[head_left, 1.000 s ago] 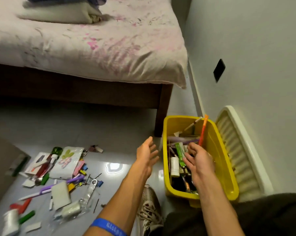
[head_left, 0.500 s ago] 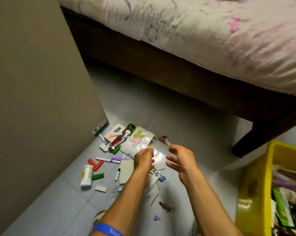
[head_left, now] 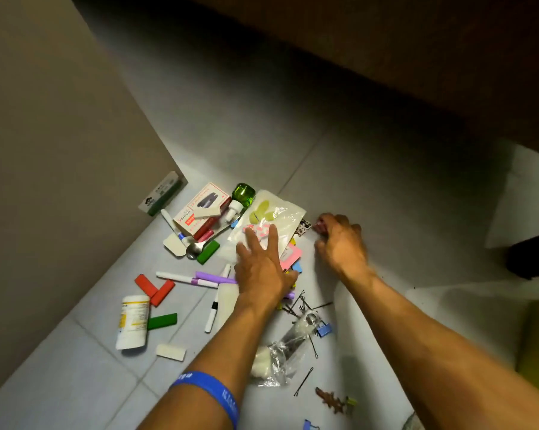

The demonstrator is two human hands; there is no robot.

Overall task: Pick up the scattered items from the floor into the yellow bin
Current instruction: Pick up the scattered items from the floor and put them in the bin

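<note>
Scattered items lie on the grey tile floor. My left hand is spread flat, fingertips on a white pouch with green and pink print. My right hand rests just right of the pouch, its fingers curled around a small reddish piece on the floor. Around them lie a purple marker, a white marker, red blocks, green blocks, a white bottle, a clear plastic bag and hairpins. The yellow bin shows only as a blurred edge at the right.
A tall beige cabinet side rises on the left, with a green-white box at its foot. The dark bed frame spans the top, and its leg stands at the right. A red-white carton, a green bottle and a spoon lie behind the pouch.
My view has swung from the bin to the pile. Both hands have dropped to the floor: the left onto the pouch, the right onto the small reddish piece.
</note>
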